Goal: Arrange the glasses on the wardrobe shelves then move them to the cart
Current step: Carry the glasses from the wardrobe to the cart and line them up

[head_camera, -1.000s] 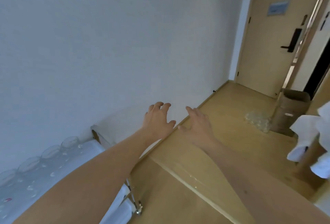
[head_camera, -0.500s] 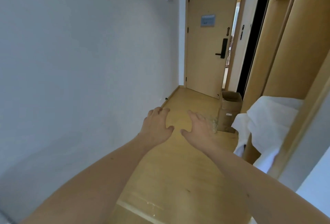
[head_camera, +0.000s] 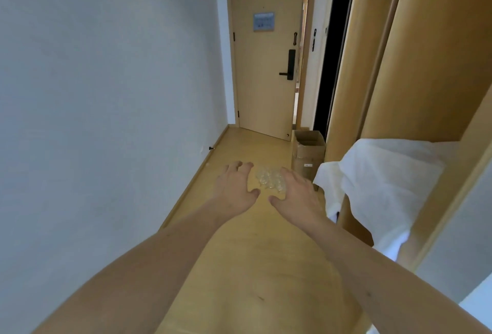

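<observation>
glasses (head_camera: 269, 179) now show between left hand (head_camera: 234, 187), right hand (head_camera: 295, 195).

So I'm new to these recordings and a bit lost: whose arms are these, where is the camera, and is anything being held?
The camera sits on a person's head, looking forward and down, so the two bare arms are that person's own. The left hand and the right hand reach out in front, fingers spread, holding nothing. Beyond them, on the wooden floor of a corridor, lies a cluster of clear glasses. Next to it stands an open cardboard box. On the right is a wooden wardrobe with a white cloth draped over a shelf. A closed door ends the corridor.
</observation>
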`<state>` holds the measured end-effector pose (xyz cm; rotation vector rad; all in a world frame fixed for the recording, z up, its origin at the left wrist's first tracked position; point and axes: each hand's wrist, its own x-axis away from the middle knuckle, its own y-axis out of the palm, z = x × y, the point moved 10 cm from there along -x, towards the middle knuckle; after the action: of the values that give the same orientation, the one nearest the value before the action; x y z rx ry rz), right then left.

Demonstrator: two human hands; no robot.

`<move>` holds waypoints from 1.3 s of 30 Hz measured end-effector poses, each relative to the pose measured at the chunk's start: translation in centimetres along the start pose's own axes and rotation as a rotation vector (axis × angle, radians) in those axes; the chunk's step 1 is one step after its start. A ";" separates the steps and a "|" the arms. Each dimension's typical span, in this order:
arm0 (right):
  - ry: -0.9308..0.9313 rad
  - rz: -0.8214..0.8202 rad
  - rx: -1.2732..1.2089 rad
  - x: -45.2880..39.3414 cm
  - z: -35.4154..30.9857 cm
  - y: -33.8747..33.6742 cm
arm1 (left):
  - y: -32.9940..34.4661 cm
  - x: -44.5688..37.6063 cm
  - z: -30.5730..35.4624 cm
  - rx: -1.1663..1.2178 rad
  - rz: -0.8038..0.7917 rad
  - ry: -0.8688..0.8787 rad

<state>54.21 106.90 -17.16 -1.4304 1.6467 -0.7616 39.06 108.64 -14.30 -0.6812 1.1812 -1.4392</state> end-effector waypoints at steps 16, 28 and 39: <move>0.233 0.060 0.006 -19.1 -0.6 6.0 | 1.4 -22.4 -11.7 -0.015 -0.085 0.127; 0.260 0.042 0.044 -31.1 2.1 9.2 | 5.6 -34.1 -15.3 0.020 -0.095 0.126; 0.265 0.028 0.002 -45.4 10.0 10.4 | 11.9 -48.7 -15.2 0.024 -0.152 0.070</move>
<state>59.25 154.00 -22.53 -1.3471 1.8597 -0.9692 41.39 160.55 -20.78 -0.7219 1.1845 -1.6132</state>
